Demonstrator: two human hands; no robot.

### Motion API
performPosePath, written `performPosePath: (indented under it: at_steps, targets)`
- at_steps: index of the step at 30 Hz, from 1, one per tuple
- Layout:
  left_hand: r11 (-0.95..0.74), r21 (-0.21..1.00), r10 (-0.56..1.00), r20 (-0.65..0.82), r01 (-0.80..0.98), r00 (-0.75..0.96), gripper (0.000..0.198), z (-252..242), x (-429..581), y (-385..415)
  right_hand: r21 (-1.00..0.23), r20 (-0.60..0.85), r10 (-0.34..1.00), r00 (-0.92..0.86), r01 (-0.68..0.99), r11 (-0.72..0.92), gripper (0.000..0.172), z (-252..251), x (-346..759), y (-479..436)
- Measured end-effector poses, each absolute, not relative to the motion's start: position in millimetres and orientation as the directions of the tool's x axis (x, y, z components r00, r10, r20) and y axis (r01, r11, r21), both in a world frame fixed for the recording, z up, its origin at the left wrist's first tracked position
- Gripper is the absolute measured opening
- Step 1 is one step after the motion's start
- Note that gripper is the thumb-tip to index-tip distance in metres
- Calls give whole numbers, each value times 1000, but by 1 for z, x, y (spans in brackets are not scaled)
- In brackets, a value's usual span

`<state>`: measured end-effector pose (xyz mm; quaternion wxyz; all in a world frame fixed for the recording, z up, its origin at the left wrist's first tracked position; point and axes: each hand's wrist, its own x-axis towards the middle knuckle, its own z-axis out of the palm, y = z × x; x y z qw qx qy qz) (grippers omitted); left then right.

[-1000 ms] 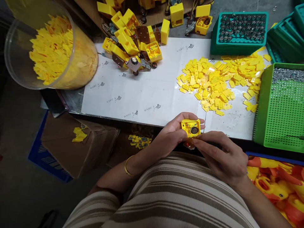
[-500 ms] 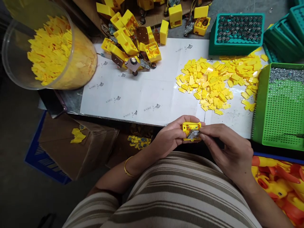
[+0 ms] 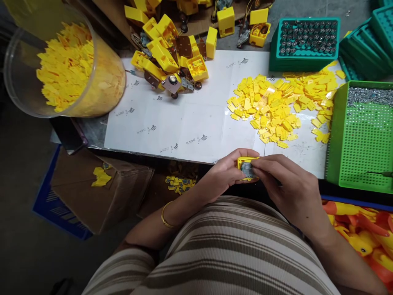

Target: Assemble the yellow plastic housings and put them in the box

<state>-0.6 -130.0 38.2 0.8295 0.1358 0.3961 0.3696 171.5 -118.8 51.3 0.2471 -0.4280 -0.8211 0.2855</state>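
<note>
Yellow case (image 3: 249,158) is held near the front edge of the tabletop (image 3: 199,116), enclosed by the grip of the left hand (image 3: 221,174); its grey board (image 3: 246,170) is touched by bunched fingertips of the right hand (image 3: 290,188), whether pinched cannot be told. White sheeting is strewn with yellow pieces (image 3: 274,106), flanked by a clear tub (image 3: 115,78) and green basket (image 3: 338,143).

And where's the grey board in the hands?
In the head view, just right of centre, the grey board sits at the yellow case's opening, between the left hand and right hand.
</note>
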Motion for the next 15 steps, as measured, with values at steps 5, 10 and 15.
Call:
performPosePath:
  at_steps: [5,10,15]
  targets:
    - [678,595,735,-548,-432,399,29,34,-3,-132,-579,110,815,-569,630,518,20,53,170,-117]
    - [681,614,732,-558,-399,391,29,34,-5,-134,-560,190,837,-513,644,522,17,47,161,-119]
    - [648,605,760,-554,-463,340,25,28,-3,-132,-651,216,861,-460,590,478,20,41,165,-113]
